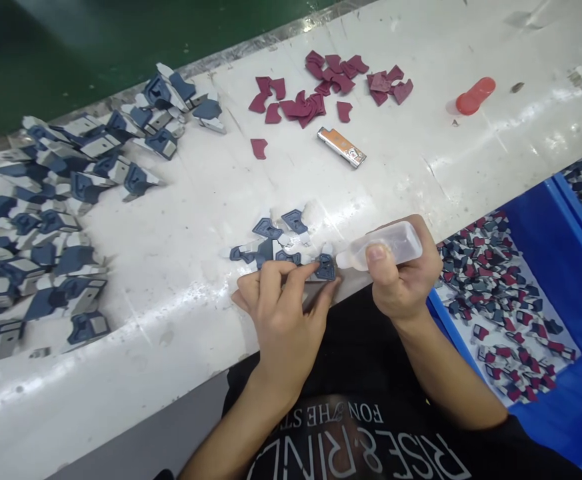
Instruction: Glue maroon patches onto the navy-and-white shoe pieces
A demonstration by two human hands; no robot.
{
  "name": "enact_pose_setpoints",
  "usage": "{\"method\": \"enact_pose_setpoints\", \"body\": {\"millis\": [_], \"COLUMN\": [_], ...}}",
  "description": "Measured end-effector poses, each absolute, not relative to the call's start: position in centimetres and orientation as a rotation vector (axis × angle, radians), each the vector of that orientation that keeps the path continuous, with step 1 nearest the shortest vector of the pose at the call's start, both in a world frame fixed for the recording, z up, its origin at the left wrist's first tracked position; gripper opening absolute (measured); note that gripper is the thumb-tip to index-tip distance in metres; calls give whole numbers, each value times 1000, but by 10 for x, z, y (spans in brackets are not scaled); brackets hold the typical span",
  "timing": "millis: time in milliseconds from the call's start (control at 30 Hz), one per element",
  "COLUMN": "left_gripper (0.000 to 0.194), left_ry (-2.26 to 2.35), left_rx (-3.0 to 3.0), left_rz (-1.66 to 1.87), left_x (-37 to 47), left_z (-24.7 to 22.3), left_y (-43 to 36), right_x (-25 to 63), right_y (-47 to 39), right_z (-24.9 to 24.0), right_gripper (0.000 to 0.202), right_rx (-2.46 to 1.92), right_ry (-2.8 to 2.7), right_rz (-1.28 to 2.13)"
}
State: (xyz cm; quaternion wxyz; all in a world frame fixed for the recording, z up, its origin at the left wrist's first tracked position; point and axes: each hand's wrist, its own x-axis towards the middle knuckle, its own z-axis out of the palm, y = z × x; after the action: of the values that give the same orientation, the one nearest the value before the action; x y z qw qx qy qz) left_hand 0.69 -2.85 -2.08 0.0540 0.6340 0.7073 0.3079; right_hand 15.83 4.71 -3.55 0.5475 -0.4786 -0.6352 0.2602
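Observation:
My right hand [405, 277] is wrapped round a translucent squeeze bottle [395, 245], its thumb on the side and its nozzle pointing left. The nozzle tip is at a blue-grey plastic part [326, 267] near the table's front edge. Thumb and index finger of my left hand [285, 310] hold that part. Several more blue-grey parts [267, 229] lie just beyond and beside my left fingers, some partly hidden by them.
Many blue and white parts [85, 187] are heaped on the white table [181, 267] at left. Maroon pieces [343, 83], an orange lighter [341, 147] and a red cap [475, 96] lie further back. A blue bin [545, 247] at right holds many assembled parts.

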Motion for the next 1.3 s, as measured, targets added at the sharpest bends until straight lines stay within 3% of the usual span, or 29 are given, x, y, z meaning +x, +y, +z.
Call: {"method": "enact_pose_setpoints", "body": {"millis": [367,567,733,1000,1300], "left_gripper": [20,21,41,27,14], "left_ry": [2120,2168,2141,2231,2161], "left_rx": [1958,2071,2084,2140,2245], "left_rz": [940,902,864,733,774], "left_x": [5,17,12,-31,-21], "left_z": [-21,-17,-6,-4,-6], "left_y": [-30,-20,-15,-27,-30], "right_x": [155,156,155,155,159], "right_y": [48,52,55,53,46], "right_z": [-34,-42,-41,-42,-41], "right_gripper": [25,33,29,25,27], "right_rx": [-1180,-1129,-1039,-1045,-1096], "right_ry": [-1443,-1090,-974,-962,-1049], "right_rz": [628,692,749,737,776]}}
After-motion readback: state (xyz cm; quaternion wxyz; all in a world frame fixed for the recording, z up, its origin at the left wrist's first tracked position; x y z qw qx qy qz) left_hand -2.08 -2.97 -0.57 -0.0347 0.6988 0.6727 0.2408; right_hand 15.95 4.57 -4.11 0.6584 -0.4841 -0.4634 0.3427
